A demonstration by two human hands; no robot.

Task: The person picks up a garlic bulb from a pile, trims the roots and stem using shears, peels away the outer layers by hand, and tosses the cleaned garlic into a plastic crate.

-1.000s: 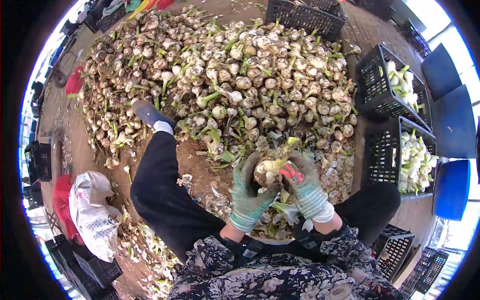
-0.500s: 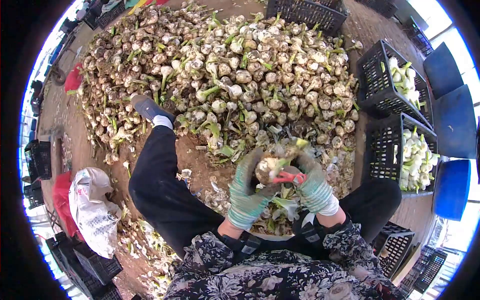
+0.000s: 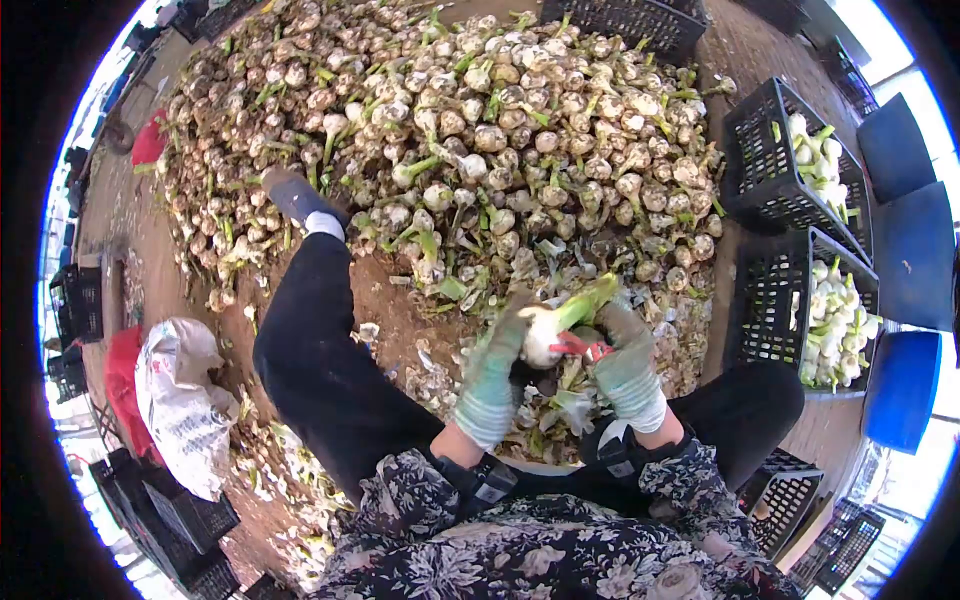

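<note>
My left hand (image 3: pixel 497 352), in a white-and-green work glove, is closed around a garlic bulb (image 3: pixel 540 338). The bulb looks white and clean, and its thick green stem points up to the right. In my gloved right hand (image 3: pixel 627 362) is a small red-handled tool (image 3: pixel 571 344), held against the bulb's right side near the stem. My fingers cover most of the tool, so its exact kind cannot be made out. Below both hands, loose peelings (image 3: pixel 572 408) lie between my legs.
A large heap of soil-stained garlic (image 3: pixel 450 140) spreads ahead. Black crates of cleaned garlic (image 3: pixel 835 325) stand at the right, beside blue containers (image 3: pixel 905 390). To the left are a white sack (image 3: pixel 185 400) and black crates (image 3: pixel 190 510). My shoe (image 3: pixel 292 195) rests against the heap.
The bulb in my left hand was brown and dirty; now its white surface and green stem show. The red tool remains against it in my right hand. The view has shifted slightly.
</note>
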